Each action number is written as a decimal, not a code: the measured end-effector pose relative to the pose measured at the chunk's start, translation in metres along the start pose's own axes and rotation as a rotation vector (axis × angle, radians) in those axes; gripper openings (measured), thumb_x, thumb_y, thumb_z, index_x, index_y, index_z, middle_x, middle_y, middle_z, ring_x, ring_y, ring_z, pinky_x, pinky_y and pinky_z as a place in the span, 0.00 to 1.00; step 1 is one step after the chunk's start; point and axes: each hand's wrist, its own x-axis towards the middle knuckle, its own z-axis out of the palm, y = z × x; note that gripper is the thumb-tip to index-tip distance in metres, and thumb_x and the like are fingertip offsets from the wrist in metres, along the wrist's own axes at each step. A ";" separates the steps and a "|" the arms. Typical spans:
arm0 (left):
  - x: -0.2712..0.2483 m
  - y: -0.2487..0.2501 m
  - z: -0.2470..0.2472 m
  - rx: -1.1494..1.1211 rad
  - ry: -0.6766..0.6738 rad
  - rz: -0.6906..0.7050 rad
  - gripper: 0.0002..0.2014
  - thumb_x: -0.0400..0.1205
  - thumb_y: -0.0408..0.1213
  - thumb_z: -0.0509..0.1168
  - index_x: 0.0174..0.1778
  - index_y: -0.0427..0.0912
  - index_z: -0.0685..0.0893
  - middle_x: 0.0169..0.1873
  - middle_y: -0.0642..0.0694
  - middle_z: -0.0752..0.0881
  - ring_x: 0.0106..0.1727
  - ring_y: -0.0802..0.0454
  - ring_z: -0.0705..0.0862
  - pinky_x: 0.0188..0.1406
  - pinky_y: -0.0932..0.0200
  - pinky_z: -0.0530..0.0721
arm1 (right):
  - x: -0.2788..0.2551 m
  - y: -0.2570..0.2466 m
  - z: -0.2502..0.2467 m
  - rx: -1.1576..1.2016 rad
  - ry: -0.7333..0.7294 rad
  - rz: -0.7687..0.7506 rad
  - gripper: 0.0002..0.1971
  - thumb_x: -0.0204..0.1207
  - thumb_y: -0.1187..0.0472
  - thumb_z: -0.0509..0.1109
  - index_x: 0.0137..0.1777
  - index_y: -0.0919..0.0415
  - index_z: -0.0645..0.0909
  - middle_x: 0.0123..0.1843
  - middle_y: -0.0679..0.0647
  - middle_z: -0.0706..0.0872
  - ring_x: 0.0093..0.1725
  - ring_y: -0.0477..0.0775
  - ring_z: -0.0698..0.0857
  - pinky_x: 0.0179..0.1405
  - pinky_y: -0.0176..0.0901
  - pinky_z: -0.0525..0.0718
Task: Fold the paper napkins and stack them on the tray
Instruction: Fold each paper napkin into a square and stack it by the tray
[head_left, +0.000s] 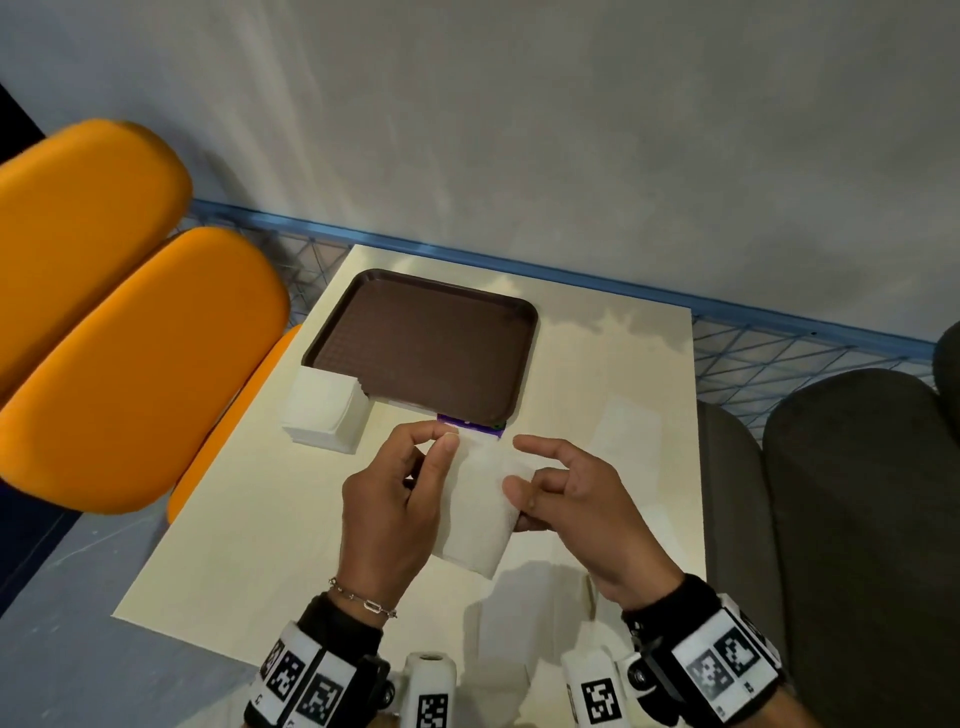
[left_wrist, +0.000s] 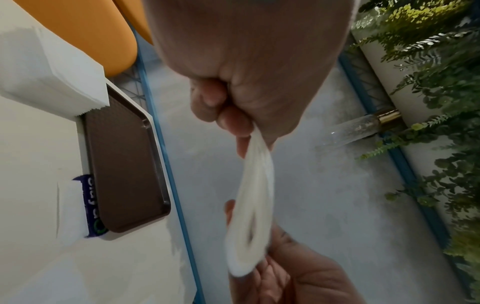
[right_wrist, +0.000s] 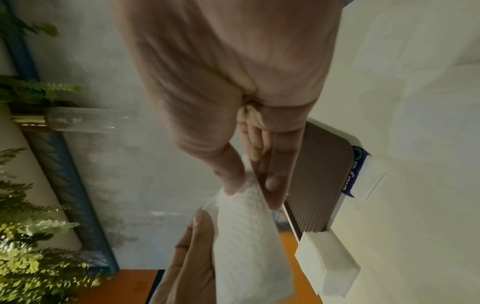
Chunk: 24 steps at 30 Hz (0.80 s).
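A white paper napkin (head_left: 480, 499) hangs in the air above the table between both hands. My left hand (head_left: 400, 499) pinches its upper left corner between thumb and forefinger. My right hand (head_left: 566, 499) pinches its right edge with thumb and fingers, the forefinger sticking out. In the left wrist view the napkin (left_wrist: 255, 207) curves in loose layers. In the right wrist view its textured face (right_wrist: 249, 242) fills the lower middle. The brown tray (head_left: 426, 343) lies bare beyond the hands. A stack of white napkins (head_left: 324, 413) stands at the tray's near left corner.
The cream table (head_left: 249, 545) has a purple packet (head_left: 472, 427) tucked under the tray's near edge. Orange chairs (head_left: 130, 338) stand left, dark grey cushions (head_left: 857, 519) right. A blue wire rail (head_left: 571, 275) runs behind the table.
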 end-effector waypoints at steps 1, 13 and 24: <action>0.000 -0.003 -0.004 0.001 -0.007 -0.010 0.03 0.87 0.49 0.67 0.55 0.63 0.82 0.38 0.71 0.86 0.45 0.69 0.85 0.35 0.78 0.78 | 0.004 0.001 0.003 -0.002 0.009 -0.008 0.22 0.82 0.66 0.79 0.75 0.56 0.82 0.37 0.57 0.92 0.43 0.57 0.94 0.56 0.55 0.94; 0.028 -0.079 -0.059 0.007 0.059 -0.146 0.02 0.88 0.49 0.68 0.55 0.63 0.84 0.39 0.66 0.88 0.43 0.64 0.86 0.33 0.68 0.81 | 0.034 0.019 0.084 -0.089 -0.312 0.208 0.27 0.75 0.69 0.85 0.72 0.63 0.81 0.40 0.63 0.93 0.46 0.68 0.94 0.53 0.54 0.92; 0.089 -0.158 -0.123 -0.030 -0.149 -0.160 0.03 0.86 0.49 0.71 0.52 0.62 0.90 0.41 0.63 0.91 0.43 0.61 0.86 0.38 0.74 0.78 | 0.100 0.006 0.152 -0.415 -0.486 0.308 0.35 0.69 0.59 0.91 0.75 0.47 0.82 0.60 0.54 0.93 0.52 0.51 0.94 0.57 0.49 0.93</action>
